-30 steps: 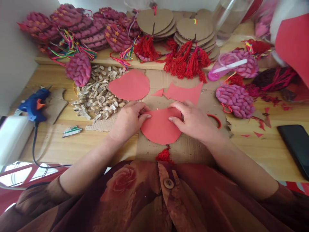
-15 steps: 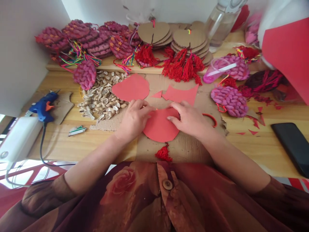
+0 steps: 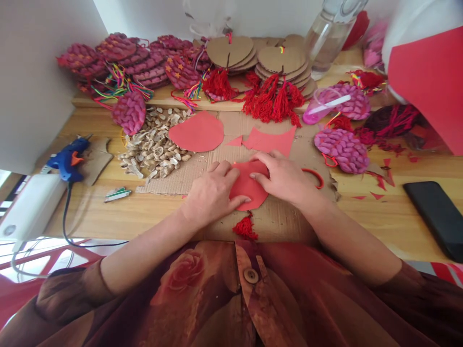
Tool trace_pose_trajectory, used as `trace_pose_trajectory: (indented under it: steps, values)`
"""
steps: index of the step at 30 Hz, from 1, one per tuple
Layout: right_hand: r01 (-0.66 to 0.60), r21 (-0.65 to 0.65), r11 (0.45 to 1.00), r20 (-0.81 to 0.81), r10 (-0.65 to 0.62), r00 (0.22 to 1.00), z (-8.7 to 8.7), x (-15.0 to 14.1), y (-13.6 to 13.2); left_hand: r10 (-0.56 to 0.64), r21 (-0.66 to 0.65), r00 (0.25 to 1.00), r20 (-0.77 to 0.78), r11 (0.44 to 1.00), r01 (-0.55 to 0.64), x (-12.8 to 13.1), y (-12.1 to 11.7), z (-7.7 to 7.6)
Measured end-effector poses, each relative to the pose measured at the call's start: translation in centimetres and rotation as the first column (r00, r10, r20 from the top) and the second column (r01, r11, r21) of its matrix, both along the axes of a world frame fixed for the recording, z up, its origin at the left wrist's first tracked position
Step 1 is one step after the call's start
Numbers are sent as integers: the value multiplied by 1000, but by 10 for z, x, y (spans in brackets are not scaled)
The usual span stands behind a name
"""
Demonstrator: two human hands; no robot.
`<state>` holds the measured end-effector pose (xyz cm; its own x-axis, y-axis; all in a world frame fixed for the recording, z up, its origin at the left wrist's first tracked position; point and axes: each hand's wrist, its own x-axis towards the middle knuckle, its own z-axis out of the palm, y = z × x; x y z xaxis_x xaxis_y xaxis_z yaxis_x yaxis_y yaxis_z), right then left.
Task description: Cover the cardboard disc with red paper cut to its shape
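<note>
A round red paper disc (image 3: 250, 189) lies on the cardboard sheet (image 3: 285, 226) in front of me. My left hand (image 3: 211, 193) grips its left edge, the thumb laid across the lower part and the fingers bent over the side. At the upper right edge, my right hand (image 3: 280, 176) holds the disc with its thumb on top and its fingers curled along the rim. A red yarn tassel (image 3: 246, 228) hangs out below the disc. Whatever lies under the paper is hidden. An orange-red loop (image 3: 316, 177), perhaps a scissors handle, shows beside my right hand.
Behind the disc lie a rounded red paper piece (image 3: 198, 131) and a red offcut (image 3: 271, 140). Peanut shells (image 3: 159, 144) are heaped left. A blue glue gun (image 3: 68, 158) sits far left, a black phone (image 3: 436, 217) far right. Tasselled cardboard discs (image 3: 282, 60) line the back.
My left hand has shifted down along the disc's left side, and its thumb has moved from the top edge to the lower part. My right hand stays nearly in place.
</note>
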<state>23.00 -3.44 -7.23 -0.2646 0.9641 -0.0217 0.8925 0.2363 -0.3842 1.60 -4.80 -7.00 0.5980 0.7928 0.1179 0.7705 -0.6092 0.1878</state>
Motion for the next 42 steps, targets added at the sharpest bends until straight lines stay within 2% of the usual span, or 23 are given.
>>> trace_pose_trajectory:
  steps: [13, 18, 27, 31, 37, 42]
  values:
    - [-9, 19, 1000, 9, 8, 1000, -2, 1, -1, -59, -99, 997, 56, 993, 64, -10, -2, -1]
    - [-9, 33, 999, 18, 9, 1000, -2, 1, -1, -123, -128, 989, 77, 983, 132, -13, 2, -1]
    - [-14, 34, 999, -8, 15, 1000, -1, 2, -2, -136, -135, 989, 61, 980, 143, -14, 3, 3]
    - [-14, 33, 999, -23, 15, 1000, 0, 1, -2, -125, -154, 992, 27, 980, 127, -14, 6, -1]
    - [12, 20, 1000, -65, -11, 998, -1, 0, -5, -123, -119, 990, 65, 984, 130, -15, 7, -13]
    - [32, 18, 999, -97, -30, 995, -2, 1, -7, -151, -143, 988, 42, 977, 155, -16, 6, -10]
